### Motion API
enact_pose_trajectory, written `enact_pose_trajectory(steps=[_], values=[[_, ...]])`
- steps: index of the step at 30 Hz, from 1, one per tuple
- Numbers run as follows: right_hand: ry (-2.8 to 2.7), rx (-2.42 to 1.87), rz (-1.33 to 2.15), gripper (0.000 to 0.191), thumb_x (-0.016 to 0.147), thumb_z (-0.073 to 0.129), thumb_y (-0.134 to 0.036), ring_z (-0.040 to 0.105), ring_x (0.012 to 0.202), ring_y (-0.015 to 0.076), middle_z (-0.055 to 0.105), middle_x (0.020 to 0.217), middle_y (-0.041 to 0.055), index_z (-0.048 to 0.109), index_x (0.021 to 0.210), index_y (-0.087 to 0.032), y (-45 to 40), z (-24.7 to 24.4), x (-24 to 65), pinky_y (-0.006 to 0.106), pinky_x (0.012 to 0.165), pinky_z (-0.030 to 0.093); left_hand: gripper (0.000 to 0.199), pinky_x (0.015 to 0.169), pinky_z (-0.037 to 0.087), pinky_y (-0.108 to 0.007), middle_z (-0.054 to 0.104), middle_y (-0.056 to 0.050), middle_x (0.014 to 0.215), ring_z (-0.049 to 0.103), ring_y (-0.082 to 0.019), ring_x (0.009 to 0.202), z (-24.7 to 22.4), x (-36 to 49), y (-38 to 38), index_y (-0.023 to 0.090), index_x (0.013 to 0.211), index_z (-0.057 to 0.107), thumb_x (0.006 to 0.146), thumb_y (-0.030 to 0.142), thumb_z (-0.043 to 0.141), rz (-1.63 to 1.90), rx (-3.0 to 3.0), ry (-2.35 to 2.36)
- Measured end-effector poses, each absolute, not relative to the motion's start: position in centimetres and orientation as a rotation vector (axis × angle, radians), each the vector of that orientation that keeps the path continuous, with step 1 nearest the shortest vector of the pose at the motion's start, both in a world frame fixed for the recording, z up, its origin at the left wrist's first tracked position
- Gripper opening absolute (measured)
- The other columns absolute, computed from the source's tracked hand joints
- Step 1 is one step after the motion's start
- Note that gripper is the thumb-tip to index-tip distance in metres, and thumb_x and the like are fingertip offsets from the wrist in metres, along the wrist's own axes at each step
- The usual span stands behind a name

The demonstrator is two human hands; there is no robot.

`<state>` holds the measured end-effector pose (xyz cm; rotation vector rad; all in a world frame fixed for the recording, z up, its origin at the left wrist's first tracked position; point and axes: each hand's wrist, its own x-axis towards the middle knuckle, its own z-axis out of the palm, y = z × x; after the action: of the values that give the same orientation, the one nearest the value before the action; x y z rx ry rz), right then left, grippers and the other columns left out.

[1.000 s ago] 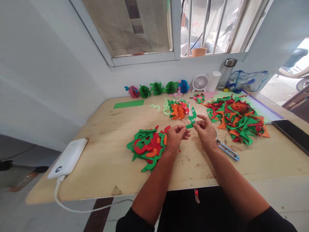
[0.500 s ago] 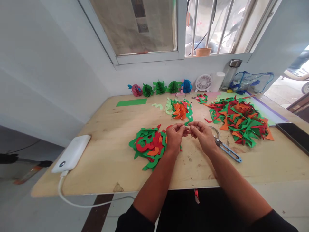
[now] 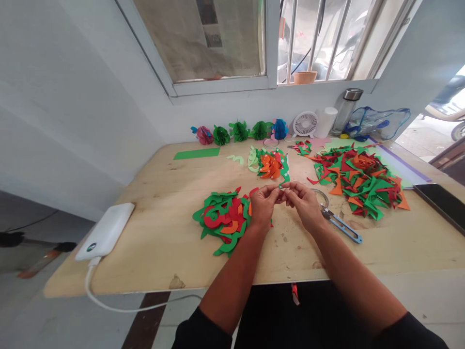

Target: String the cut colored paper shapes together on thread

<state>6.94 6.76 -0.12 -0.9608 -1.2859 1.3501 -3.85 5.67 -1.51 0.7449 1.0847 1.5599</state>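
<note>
In front of me my left hand (image 3: 264,201) and my right hand (image 3: 303,201) meet with fingertips pinched together. Between them is the lower end of a wavy green paper cutout (image 3: 285,175), which bears small white patches. Fingers cover most of the pinched end. Just beyond lies a cluster of orange paper cutouts (image 3: 269,166) with white patches, beside pale green ones (image 3: 253,159). By my left wrist is a loose pile of green, red and orange paper cutouts (image 3: 218,213). A blue utility knife (image 3: 343,227) rests right of my right hand, near a roll of tape (image 3: 321,196).
A big heap of paper scraps (image 3: 363,177) lies to the right, with a phone (image 3: 443,203) beyond. Folded paper turtles (image 3: 240,131), a small fan (image 3: 305,124) and a glass bottle (image 3: 347,111) line the wall. A white power bank (image 3: 105,231) with a cable sits left.
My fingertips have shifted slightly on the end of the green cutout, and less of it shows between them. The whole view has moved a little; the other things lie as before.
</note>
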Motion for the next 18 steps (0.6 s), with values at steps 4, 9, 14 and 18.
enact_pose_trajectory(steps=[4,9,14,18], values=[[-1.251,-0.943,1.396,0.028,0.068,0.067,-0.040,0.046,0.048,0.0076,0.058,0.056,-0.0035,0.061,0.083,-0.017,6.70,-0.04,6.95,0.021,0.046,0.034,0.023,0.061,0.050,-0.026,0.063,0.000,0.058,0.057,-0.009,0.052,-1.54,-3.79,5.63,0.011,0.071,0.067,0.062,0.032,0.071,1.558,0.740,1.050],[-1.226,-0.937,1.457,0.030,0.068,0.068,-0.040,0.045,0.047,0.0073,0.058,0.057,-0.0033,0.063,0.086,-0.017,6.73,-0.24,7.09,0.022,0.045,0.032,0.027,0.062,0.052,-0.028,0.064,-0.002,0.059,0.059,-0.011,0.055,-1.72,-3.80,5.66,0.011,0.073,0.068,0.062,0.036,0.072,1.569,0.740,1.076],[-1.187,-0.897,1.505,0.029,0.068,0.069,-0.038,0.045,0.048,0.0069,0.057,0.058,-0.0038,0.062,0.087,-0.017,6.76,-0.44,7.14,0.021,0.046,0.032,0.029,0.064,0.053,-0.029,0.063,-0.001,0.058,0.060,-0.012,0.055,-1.74,-3.73,5.64,0.012,0.075,0.068,0.062,0.037,0.072,1.567,0.738,1.055],[-1.197,-0.910,1.492,0.029,0.068,0.068,-0.039,0.045,0.048,0.0073,0.057,0.058,-0.0038,0.062,0.087,-0.017,6.79,-0.58,7.13,0.021,0.046,0.032,0.029,0.065,0.053,-0.030,0.062,-0.001,0.057,0.061,-0.012,0.057,-1.81,-3.71,5.73,0.012,0.075,0.068,0.061,0.036,0.073,1.563,0.715,1.055]])
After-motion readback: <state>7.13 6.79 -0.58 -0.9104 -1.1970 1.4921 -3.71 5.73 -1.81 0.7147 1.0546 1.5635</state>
